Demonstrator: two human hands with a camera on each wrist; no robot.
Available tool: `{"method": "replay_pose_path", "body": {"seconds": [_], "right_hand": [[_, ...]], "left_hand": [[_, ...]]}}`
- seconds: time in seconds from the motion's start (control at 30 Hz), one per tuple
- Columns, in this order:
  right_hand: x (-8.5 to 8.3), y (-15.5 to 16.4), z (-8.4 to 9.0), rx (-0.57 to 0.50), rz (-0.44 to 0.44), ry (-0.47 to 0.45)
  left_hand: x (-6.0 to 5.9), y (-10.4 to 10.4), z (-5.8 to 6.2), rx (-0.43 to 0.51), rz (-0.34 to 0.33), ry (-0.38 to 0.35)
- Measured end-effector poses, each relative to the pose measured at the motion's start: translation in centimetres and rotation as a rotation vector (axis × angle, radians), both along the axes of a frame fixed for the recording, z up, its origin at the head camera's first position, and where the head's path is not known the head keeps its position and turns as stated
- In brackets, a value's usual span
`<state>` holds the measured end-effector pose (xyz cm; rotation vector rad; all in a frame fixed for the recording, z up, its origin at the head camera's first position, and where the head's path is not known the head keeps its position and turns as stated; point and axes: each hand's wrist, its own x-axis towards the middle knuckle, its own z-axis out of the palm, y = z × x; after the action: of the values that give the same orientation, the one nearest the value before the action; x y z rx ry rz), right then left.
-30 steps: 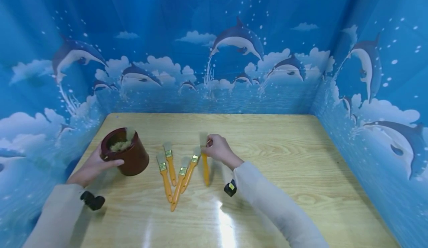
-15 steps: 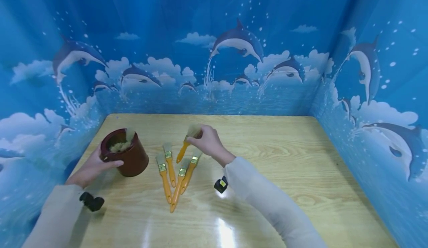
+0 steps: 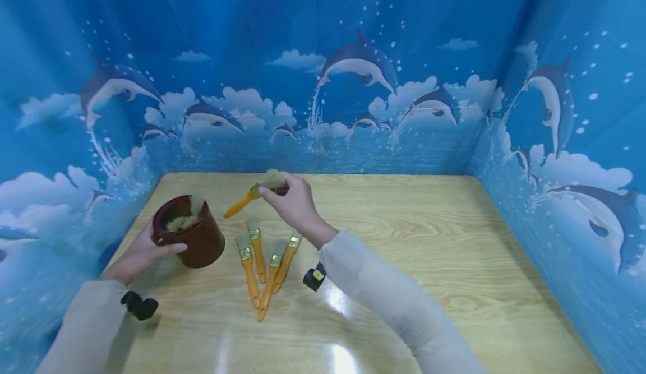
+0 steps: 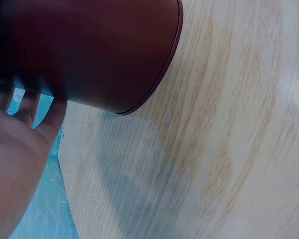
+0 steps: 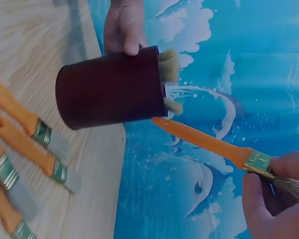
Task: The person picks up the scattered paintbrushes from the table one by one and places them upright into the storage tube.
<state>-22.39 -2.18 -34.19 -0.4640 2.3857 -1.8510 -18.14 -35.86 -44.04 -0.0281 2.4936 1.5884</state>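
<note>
On the left of the head view, my left hand [image 3: 138, 255] grips a dark brown round pot [image 3: 203, 245], thumb across its front and fingers around the far side. Pale bristles [image 3: 183, 221] show inside its mouth; the right wrist view has bristle tips [image 5: 169, 67] poking past the rim. My right hand [image 3: 298, 206] pinches a paintbrush [image 3: 241, 204] near its gold metal band, above the table. Its orange handle slants down to the left toward the pot, and its bristles point up and back. In the left wrist view the pot's side [image 4: 104, 55] fills the top left.
Several orange-handled paintbrushes [image 3: 249, 273] lie on the wood-grain table [image 3: 429, 250] between the pot and my right forearm, bristles away from me. Two of them overlap at their handles. Blue curtains [image 3: 252, 37] with dolphins enclose the back and sides.
My right hand has lifted the paintbrush off the table and carried it left and back, its handle swinging round toward the pot. The left hand and pot have stayed in place.
</note>
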Motion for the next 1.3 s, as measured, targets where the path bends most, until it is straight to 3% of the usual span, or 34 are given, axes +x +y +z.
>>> {"method": "replay_pose_path", "body": {"seconds": [0.43, 0.7, 0.9, 1.13, 1.3], "right_hand": [[0.1, -3.9, 0.8, -0.106, 0.021, 0.073], [0.2, -5.6, 0.9, -0.05, 0.039, 0.09], [0.4, -6.7, 1.0, 0.027, 0.106, 0.119], [0.4, -6.4, 0.4, -0.067, 0.21, 0.055], [0.0, -5.0, -1.3, -0.06, 0.163, -0.006]], "left_hand": [[0.0, 0.0, 0.1, -0.005, -0.001, -0.028], [-0.4, -0.2, 0.0, -0.024, 0.003, -0.017], [-0.2, -0.1, 0.1, -0.018, -0.009, 0.001], [0.0, 0.1, 0.1, -0.008, -0.005, 0.018], [0.1, 0.0, 0.0, 0.009, -0.011, 0.016]]}}
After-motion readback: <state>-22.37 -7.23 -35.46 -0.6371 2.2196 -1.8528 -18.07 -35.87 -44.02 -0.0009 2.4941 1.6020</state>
